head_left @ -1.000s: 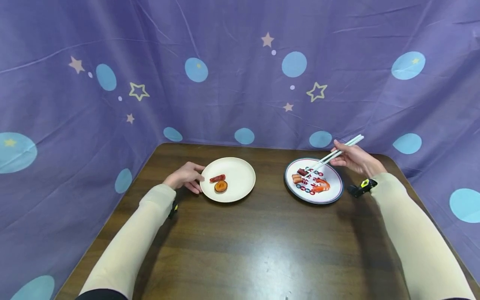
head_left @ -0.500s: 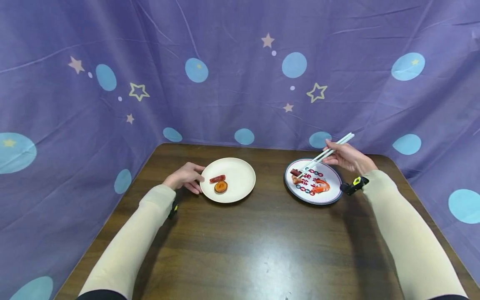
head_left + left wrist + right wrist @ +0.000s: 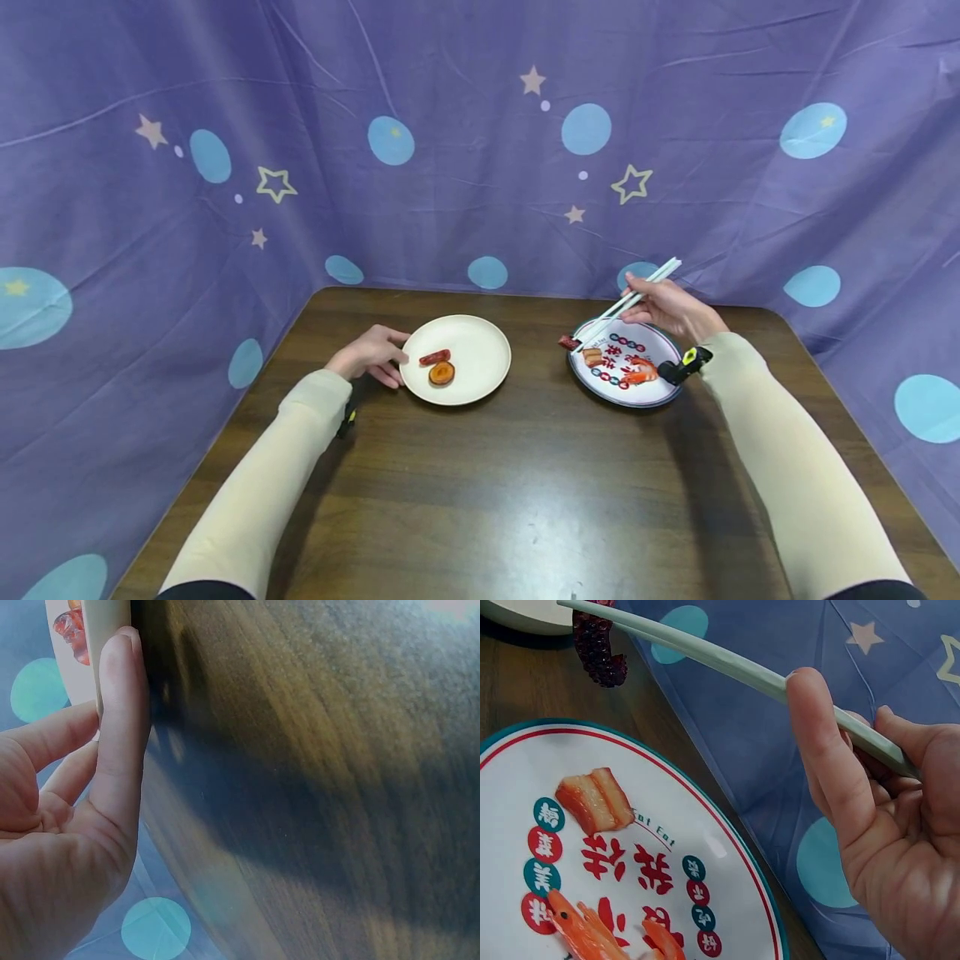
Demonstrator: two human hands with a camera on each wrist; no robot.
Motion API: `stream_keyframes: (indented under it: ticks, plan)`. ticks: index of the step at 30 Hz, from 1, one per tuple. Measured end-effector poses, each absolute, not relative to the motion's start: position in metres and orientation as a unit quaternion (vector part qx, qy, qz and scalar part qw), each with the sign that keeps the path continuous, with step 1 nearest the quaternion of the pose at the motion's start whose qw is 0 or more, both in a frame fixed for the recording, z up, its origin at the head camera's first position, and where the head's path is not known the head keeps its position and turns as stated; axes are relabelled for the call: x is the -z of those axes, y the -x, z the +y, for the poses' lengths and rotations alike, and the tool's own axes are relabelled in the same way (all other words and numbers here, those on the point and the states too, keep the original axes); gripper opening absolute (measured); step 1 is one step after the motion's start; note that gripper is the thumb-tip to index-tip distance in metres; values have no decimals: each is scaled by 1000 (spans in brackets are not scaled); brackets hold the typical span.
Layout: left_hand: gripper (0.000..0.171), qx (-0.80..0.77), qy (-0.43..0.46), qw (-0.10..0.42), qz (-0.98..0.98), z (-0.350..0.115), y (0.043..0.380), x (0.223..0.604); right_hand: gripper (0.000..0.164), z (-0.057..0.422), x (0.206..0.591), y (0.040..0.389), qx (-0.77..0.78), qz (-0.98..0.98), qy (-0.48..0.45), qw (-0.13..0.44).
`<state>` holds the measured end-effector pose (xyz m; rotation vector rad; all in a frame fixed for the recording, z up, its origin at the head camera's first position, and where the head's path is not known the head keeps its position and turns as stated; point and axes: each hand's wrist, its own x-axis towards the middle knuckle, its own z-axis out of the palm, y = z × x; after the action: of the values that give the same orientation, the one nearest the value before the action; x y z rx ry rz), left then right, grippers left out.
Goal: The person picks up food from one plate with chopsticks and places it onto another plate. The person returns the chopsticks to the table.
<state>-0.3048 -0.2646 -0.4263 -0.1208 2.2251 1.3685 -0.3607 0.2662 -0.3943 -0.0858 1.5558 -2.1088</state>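
My left hand (image 3: pixel 371 354) pinches the left rim of a cream plate (image 3: pixel 480 367). That plate bears a red sausage-like piece (image 3: pixel 435 357) and a round orange-brown slice (image 3: pixel 442 373). Pale green chopsticks (image 3: pixel 735 666) are held in my right hand (image 3: pixel 671 308). Between their tips hangs a dark red, bumpy, curled food piece (image 3: pixel 598 652), resembling an octopus tentacle, past the left rim of a white printed plate (image 3: pixel 525 765). A striped piece like pork belly (image 3: pixel 592 801) and an orange shrimp (image 3: pixel 585 926) lie on this plate, below the chopsticks.
Both plates stand toward the back of a brown wooden table (image 3: pixel 450 483), with bare wood between them. A purple curtain (image 3: pixel 465 225) with stars and blue spots hangs along the table's back and sides.
My right hand has moved left with the chopsticks, carrying the dark red piece from the printed plate out past its left rim. The left hand and cream plate have stayed put.
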Motion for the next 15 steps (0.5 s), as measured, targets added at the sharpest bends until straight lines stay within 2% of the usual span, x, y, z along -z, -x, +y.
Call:
stream_keyframes:
  ticks: [15]
  plan:
    - [67,-506,46,262,820,-266,306,427,44,247,402,364,781,569,24,257]
